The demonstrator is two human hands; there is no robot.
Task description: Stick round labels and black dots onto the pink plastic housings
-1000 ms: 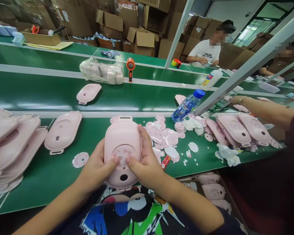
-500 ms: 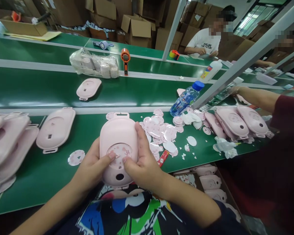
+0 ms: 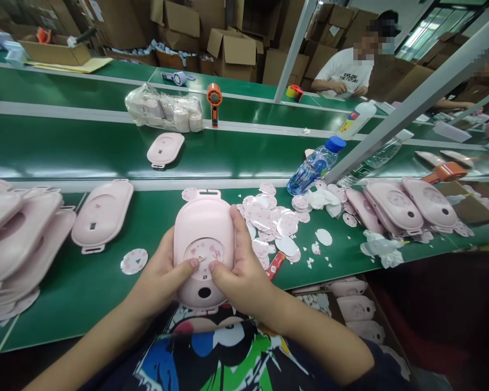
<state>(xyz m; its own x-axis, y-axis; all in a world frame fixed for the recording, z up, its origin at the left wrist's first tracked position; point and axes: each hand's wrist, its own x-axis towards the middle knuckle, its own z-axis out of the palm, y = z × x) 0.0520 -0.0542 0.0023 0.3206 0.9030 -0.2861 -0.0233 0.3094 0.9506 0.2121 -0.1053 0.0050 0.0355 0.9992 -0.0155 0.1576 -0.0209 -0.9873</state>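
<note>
A pink plastic housing (image 3: 204, 220), rounded and with a slotted lug at its top, is held upright between my two hands. My left hand (image 3: 169, 271) grips its left side, and the thumb presses near a small triangle in the round recess. From the other side my right hand (image 3: 238, 266) clasps the housing, its thumb on the recess's lower right edge. A patterned round sticker (image 3: 204, 255) lies in that recess, partly under the thumbs. Below it is a black round hole. Loose round stickers (image 3: 264, 214) are heaped to the right, beside a red packet (image 3: 276, 265).
Pink housings (image 3: 28, 239) are stacked at the left; another housing (image 3: 102, 214) lies nearby. More housings (image 3: 395, 203) stand right, near a blue-capped bottle (image 3: 315, 165). A metal post (image 3: 391, 98) slants across the right. One housing (image 3: 165, 149) rests on the green belt (image 3: 65, 146).
The view has shifted slightly, while both hands keep the same grip on the pink housing. The neighbouring person's maroon sleeve and arm have left the right side. The housing on the belt has moved right.
</note>
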